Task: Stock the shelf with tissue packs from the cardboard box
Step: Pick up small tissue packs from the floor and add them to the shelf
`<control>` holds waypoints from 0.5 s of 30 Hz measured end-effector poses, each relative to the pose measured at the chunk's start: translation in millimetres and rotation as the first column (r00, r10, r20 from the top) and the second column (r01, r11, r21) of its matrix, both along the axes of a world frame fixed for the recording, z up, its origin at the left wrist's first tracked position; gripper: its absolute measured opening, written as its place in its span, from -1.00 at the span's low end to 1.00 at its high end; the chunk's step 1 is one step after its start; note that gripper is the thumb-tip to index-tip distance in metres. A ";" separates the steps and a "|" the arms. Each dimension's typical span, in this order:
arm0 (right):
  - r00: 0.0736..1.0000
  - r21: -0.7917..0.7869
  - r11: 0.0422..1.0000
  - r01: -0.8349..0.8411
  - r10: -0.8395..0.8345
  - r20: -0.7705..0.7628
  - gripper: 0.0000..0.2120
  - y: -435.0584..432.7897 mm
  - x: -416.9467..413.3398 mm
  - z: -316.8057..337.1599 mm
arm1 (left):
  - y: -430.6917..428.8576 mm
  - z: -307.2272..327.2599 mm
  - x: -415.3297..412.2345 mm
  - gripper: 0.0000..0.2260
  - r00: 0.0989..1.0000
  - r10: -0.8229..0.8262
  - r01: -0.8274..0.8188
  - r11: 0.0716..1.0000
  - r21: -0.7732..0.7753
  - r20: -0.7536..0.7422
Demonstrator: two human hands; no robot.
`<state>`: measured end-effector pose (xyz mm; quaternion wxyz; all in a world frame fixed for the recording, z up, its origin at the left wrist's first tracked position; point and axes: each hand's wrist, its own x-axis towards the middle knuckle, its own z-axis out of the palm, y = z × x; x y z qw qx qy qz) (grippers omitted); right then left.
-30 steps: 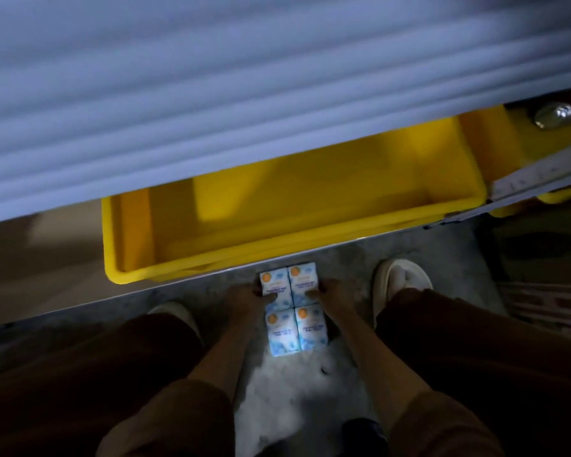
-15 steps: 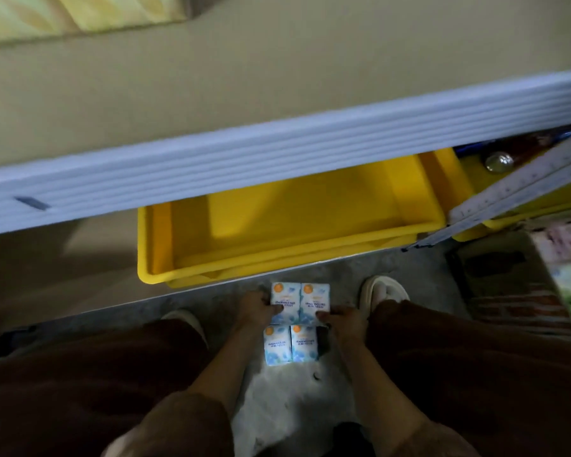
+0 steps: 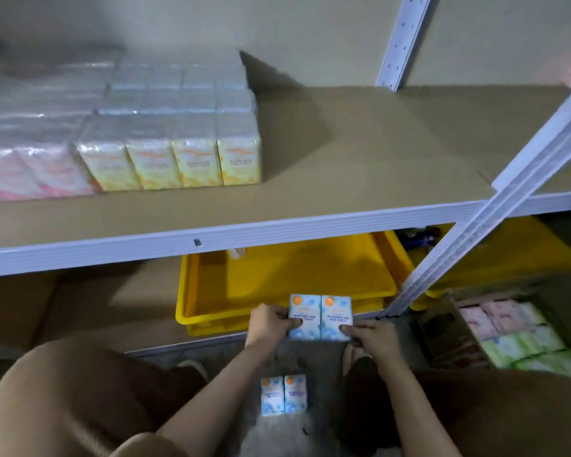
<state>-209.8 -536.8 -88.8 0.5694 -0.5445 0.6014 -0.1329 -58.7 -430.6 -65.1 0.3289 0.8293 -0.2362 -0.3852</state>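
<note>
Two blue tissue packs (image 3: 320, 316) are held side by side in the air, in front of the yellow bin. My left hand (image 3: 268, 324) grips their left side and my right hand (image 3: 369, 334) grips their right side. Two more blue packs (image 3: 283, 394) lie on the floor between my knees. The cardboard box (image 3: 442, 338) stands at the right with pink and green packs (image 3: 521, 341) inside. The brown shelf board (image 3: 360, 153) above carries yellow packs (image 3: 178, 163) and pink packs (image 3: 33, 173) at its left.
A yellow bin (image 3: 277, 282) sits on the bottom level, with a second yellow bin (image 3: 515, 255) to its right. A white shelf upright (image 3: 495, 206) slants across the right side. The shelf's white front rail (image 3: 211, 239) runs across the middle.
Both hands have lifted the upper two blue packs off the floor, leaving the lower two behind. The view has tilted up, bringing the stocked shelf into sight.
</note>
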 end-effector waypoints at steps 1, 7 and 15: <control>1.000 -0.016 1.000 -0.012 0.012 0.028 -0.75 -1.7 -1.3 16.5 | 2.8 10.7 -0.5 -0.71 1.000 -0.003 0.004 0.999 -0.034 0.021; 0.980 -0.122 0.989 -0.089 0.109 0.169 -0.85 -4.8 -14.8 120.5 | 14.6 83.1 1.5 -0.68 0.997 0.013 0.005 0.969 -0.247 0.071; 0.942 -0.181 0.984 0.002 0.059 0.332 -0.92 -17.2 -2.2 195.3 | 10.8 166.4 22.4 -0.67 0.970 0.081 0.027 0.900 -0.434 0.228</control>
